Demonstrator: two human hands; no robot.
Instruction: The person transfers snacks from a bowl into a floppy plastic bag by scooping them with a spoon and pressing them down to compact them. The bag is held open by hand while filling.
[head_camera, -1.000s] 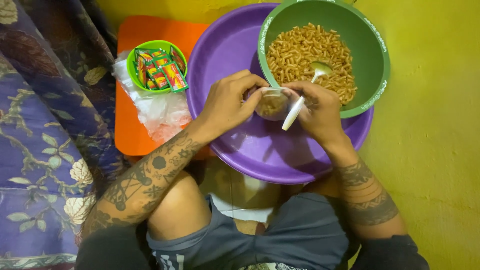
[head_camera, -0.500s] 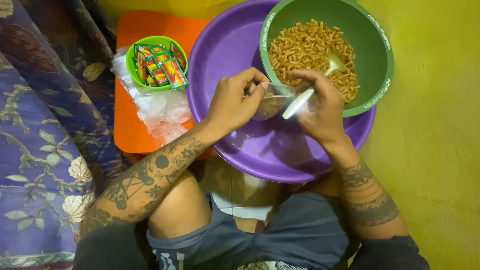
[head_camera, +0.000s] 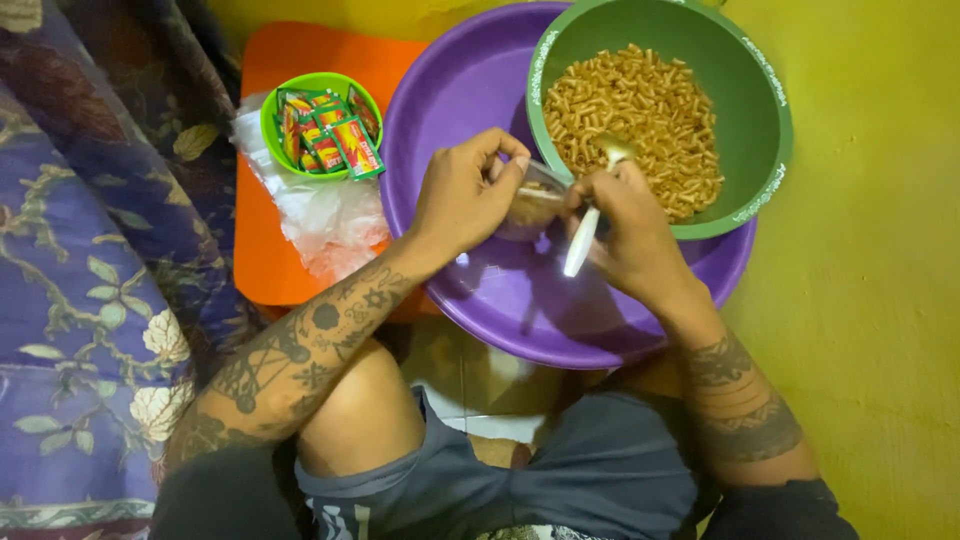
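A small clear plastic bag (head_camera: 528, 200) sits at the centre of the frame, held open over the purple basin (head_camera: 470, 90); some brownish snack pieces show through its thin film. The left hand (head_camera: 462, 195) pinches the bag's mouth, fingers curled close around the plastic. The right hand (head_camera: 625, 235) is closed on a white plastic spoon (head_camera: 585, 225), whose handle slants down toward the lower left while its bowl rests at the edge of the snack heap, just above the bag.

Right of the bag, in the upper right of the frame, a green bowl (head_camera: 760, 110) lies inside the basin and is filled with short orange-brown fried snack sticks (head_camera: 640, 115). The basin itself rests partly over the person's lap.

To the upper left, a small lime-green bowl (head_camera: 272, 140) holds red and green seasoning sachets (head_camera: 335, 135). It stands on a pile of clear plastic bags (head_camera: 320, 220), which lies on an orange tray (head_camera: 270, 270). A floral blue and purple cloth (head_camera: 70, 280) fills the left side, and a yellow floor (head_camera: 870, 300) the right.
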